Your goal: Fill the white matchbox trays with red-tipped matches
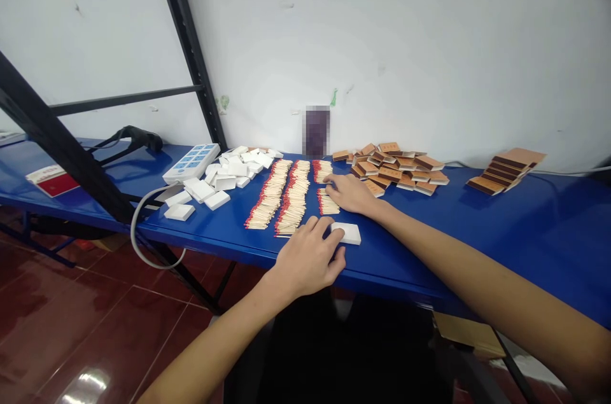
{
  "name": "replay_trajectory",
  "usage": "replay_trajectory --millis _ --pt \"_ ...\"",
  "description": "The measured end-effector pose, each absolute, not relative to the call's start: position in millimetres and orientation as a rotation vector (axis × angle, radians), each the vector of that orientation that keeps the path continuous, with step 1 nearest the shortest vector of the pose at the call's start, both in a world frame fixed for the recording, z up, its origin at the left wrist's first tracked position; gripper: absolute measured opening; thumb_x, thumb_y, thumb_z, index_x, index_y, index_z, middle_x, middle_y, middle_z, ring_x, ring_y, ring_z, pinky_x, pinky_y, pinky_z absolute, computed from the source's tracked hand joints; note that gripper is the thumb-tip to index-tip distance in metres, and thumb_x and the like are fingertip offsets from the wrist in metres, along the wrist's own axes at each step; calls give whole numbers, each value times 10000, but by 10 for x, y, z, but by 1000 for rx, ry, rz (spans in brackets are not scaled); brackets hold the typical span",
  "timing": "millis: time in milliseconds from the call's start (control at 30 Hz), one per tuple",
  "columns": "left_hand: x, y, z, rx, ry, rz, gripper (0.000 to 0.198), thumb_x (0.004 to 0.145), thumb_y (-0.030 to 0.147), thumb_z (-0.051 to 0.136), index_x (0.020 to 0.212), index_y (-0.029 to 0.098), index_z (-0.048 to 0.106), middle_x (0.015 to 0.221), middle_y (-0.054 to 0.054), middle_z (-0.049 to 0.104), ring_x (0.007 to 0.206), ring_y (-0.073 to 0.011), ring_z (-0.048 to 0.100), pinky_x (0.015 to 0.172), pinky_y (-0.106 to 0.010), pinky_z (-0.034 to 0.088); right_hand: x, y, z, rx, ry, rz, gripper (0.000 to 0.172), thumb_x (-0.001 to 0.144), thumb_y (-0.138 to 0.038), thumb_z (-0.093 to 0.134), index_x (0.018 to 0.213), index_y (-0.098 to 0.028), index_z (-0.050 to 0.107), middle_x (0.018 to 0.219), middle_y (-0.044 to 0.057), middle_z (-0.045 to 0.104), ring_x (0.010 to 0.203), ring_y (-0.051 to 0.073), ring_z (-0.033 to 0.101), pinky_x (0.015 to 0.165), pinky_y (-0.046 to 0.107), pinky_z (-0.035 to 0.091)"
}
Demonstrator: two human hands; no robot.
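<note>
My left hand (309, 257) rests at the front edge of the blue table (501, 226), fingers curled round the left end of a small white matchbox tray (348, 233). My right hand (351, 193) lies palm down on the right-hand row of red-tipped matches (327, 200), fingers together over the sticks. Two longer rows of matches (281, 194) lie just left of it. A heap of white inner trays (229, 175) sits to the left, and a heap of brown matchbox sleeves (396, 168) lies behind my right hand.
A white power strip (191, 162) with a grey cable lies at the left by a black metal shelf frame (57, 137). A stack of brown sleeves (506, 170) stands at the right. A red-and-white packet (52, 179) lies far left. A dark blurred object (317, 130) leans on the wall.
</note>
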State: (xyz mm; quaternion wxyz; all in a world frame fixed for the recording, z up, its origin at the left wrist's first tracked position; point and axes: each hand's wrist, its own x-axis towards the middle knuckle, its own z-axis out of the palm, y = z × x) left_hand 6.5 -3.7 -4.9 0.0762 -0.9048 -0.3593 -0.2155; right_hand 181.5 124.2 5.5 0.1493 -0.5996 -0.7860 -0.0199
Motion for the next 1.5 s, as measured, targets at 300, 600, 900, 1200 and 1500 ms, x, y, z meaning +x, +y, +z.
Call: replay_trajectory --millis 300,600,900,1200,1500 --pt "69 -47 -42 -2715 -1074 -640 226 949 268 442 1099 172 581 1179 -115 572 1025 -268 521 893 -420 503 1813 1215 72 -1712 -2274 -24 386 941 -315 405 1216 -207 653 1161 116 713 1049 274 648 852 332 455" --pt "61 -51 -40 -2721 -1078 -629 240 950 274 437 1102 162 584 1188 -117 571 1025 -271 520 906 -424 504 1822 1246 69 -1717 -2272 -4 405 932 -313 382 1212 -206 655 1173 121 707 1062 294 642 875 363 453" --pt "73 -50 -46 -2730 -1102 -652 256 945 268 445 1150 167 560 1218 -121 557 1041 -276 527 906 -435 509 1834 1232 73 -1708 -2262 10 387 925 -302 397 1196 -207 655 1136 114 719 1046 284 645 852 347 444" --pt "153 -176 -162 -2615 -831 -963 229 879 209 469 1029 183 640 1032 -114 614 862 -229 568 730 -371 480 1846 1214 70 -1656 -2269 25 370 918 -266 404 1155 -188 678 1096 101 733 1013 260 653 838 314 423" --pt "333 -485 -1413 -3557 -820 523 189 826 366 587 755 202 649 695 -36 659 673 -217 632 570 -294 439 1862 1166 97 -1590 -2252 73 364 906 -238 413 1089 -154 717 986 92 751 881 218 657 722 280 387"
